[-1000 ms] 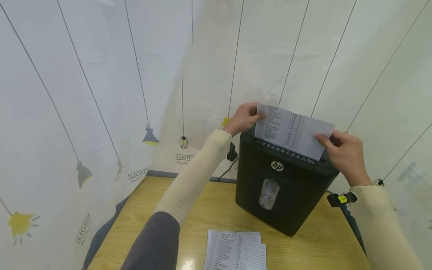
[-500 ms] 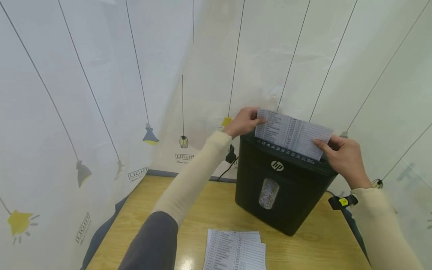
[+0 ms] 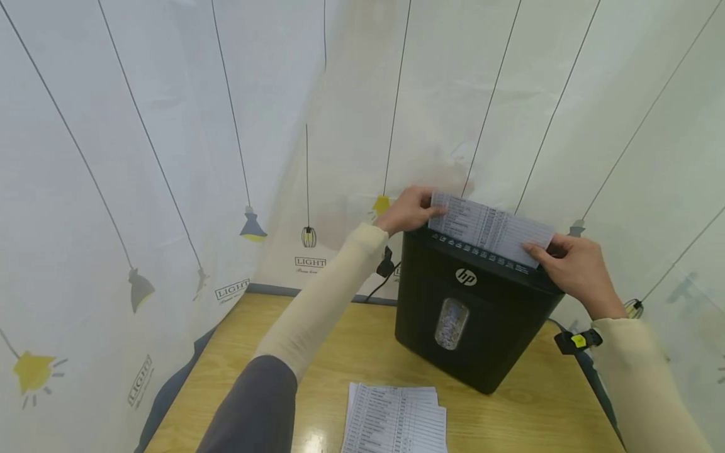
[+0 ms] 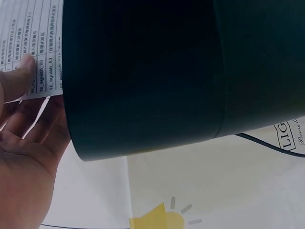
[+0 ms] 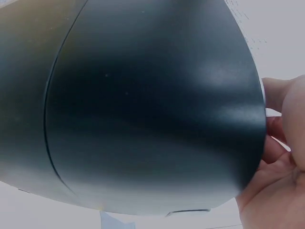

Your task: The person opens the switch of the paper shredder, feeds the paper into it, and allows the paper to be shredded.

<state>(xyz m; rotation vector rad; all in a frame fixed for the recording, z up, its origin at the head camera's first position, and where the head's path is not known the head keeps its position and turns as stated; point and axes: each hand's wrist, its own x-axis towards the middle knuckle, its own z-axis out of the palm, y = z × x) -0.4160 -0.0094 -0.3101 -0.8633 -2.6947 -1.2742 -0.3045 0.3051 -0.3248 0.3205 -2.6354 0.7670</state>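
Item: one white paper sheet (image 3: 489,228) printed with dark rows and columns, held upright between the two hands, its lower edge out of sight at the top of the machine below.

Left hand (image 3: 406,209): bare, pinching the sheet's near-left edge, thumb on the printed face, fingers behind.

Right hand (image 3: 580,267): bare, pinching the opposite edge, thumb likewise on the printed face.

Item: one black, box-shaped paper shredder (image 3: 481,302), between and below the hands; round silver "hp" badge (image 3: 466,277) on its front; under that, an upright oval clear window (image 3: 452,324) showing shredded scraps.

Item: one loose pile of white printed sheets (image 3: 394,420), nearer the person than either hand, below the left hand.

Item: one yellow-brown wood-grain table (image 3: 334,352), beneath both hands, bearing shredder and pile.

Item: one black band with yellow mark (image 3: 578,341), at the right wrist.

Item: one pale wall covering (image 3: 453,82) printed with hanging lamps, behind both hands.
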